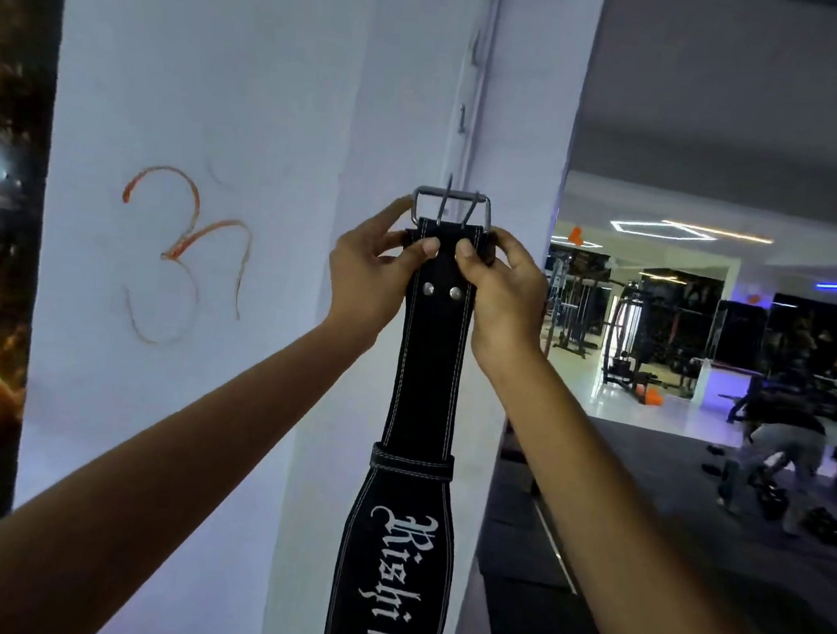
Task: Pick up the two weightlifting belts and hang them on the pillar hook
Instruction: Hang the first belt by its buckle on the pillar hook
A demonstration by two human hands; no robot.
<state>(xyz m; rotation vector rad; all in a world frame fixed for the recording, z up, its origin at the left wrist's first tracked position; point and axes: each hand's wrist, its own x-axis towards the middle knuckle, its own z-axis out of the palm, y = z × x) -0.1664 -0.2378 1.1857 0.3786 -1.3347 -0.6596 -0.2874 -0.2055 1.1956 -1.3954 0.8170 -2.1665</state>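
Presently, head view: left hand (378,266) and right hand (501,294) both pinch the black belt (429,369) just under its steel buckle (451,207), held against the pillar (254,93) beside a hook (449,188); stiff, weighty strap, best gripped there.

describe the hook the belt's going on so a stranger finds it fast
On the white pillar, a vertical row of small metal hooks runs up the corner edge. The target is the lowest hook, directly above the black leather belt's steel buckle; the hooks above it are clear of the belt.
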